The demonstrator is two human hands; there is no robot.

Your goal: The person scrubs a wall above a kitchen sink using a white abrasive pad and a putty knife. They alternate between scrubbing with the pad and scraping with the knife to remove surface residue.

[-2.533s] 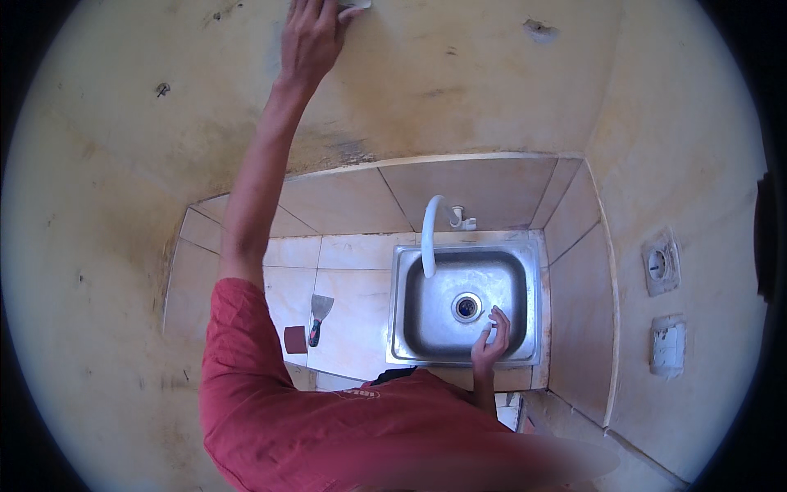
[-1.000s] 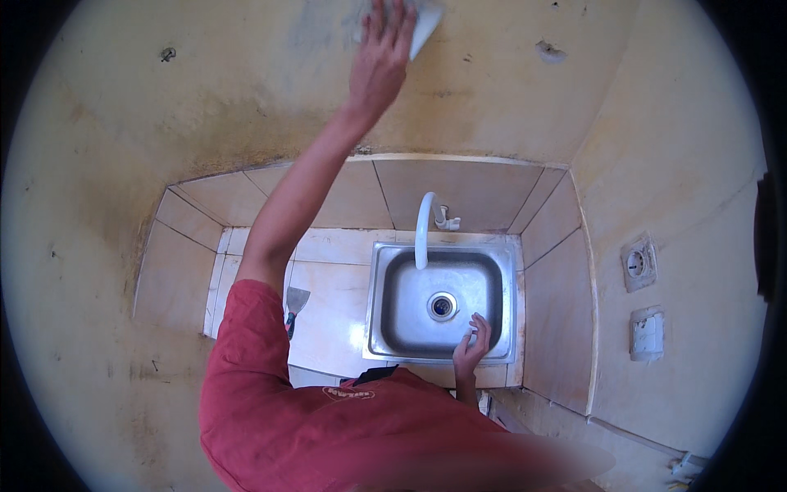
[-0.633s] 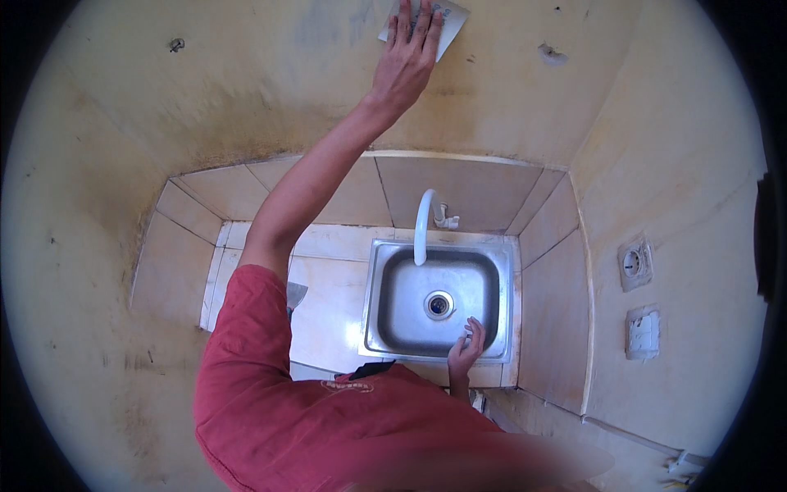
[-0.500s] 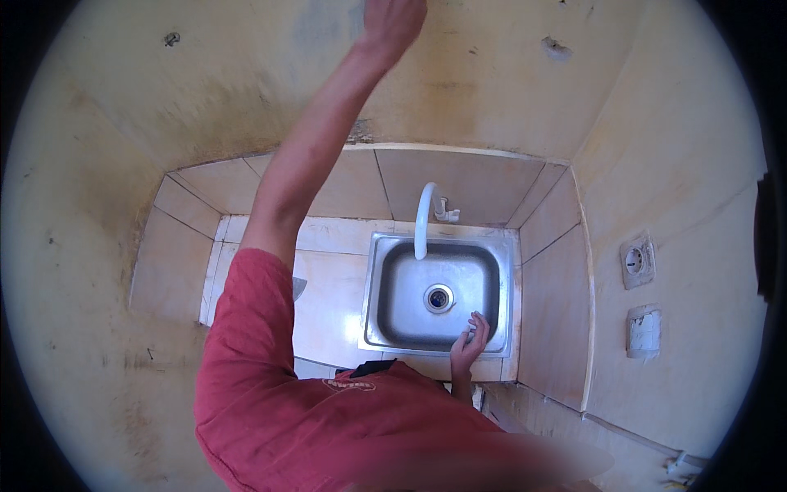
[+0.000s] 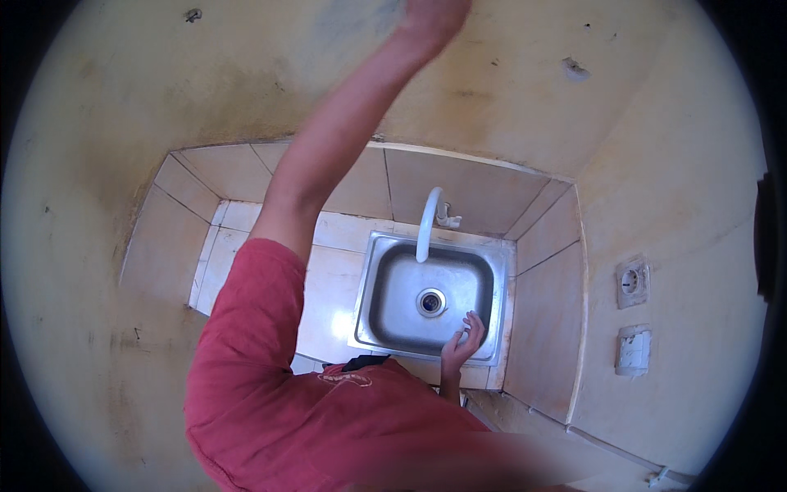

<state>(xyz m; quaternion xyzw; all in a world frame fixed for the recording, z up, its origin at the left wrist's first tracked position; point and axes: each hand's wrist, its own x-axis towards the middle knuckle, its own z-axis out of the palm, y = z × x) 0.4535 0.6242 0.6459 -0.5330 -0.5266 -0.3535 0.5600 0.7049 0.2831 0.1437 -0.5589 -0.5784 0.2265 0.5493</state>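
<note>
My left arm reaches far up across the stained wall, and my left hand (image 5: pixel 438 18) is cut by the top edge of the view. Its fingers do not show, so what it holds or touches is hidden. Low over the near right rim of the steel sink (image 5: pixel 358 318) is my right hand (image 5: pixel 464 340). Its fingers are loosely bent and apart, with nothing visible between them. A white curved faucet (image 5: pixel 426 225) arches from the back wall over the basin. The drain (image 5: pixel 431 302) lies bare in the middle of the basin.
Beige tiles (image 5: pixel 348 193) line the wall behind the counter (image 5: pixel 332 283). On the right wall are a power socket (image 5: pixel 631 281) and a white wall box (image 5: pixel 634 351), with a cable (image 5: pixel 611 445) running below. My red sleeve covers part of the counter.
My left hand has shifted to the right along the top edge. The whole view has turned slightly. A small grey thing beside my left sleeve is now hidden. My right hand stays by the sink rim.
</note>
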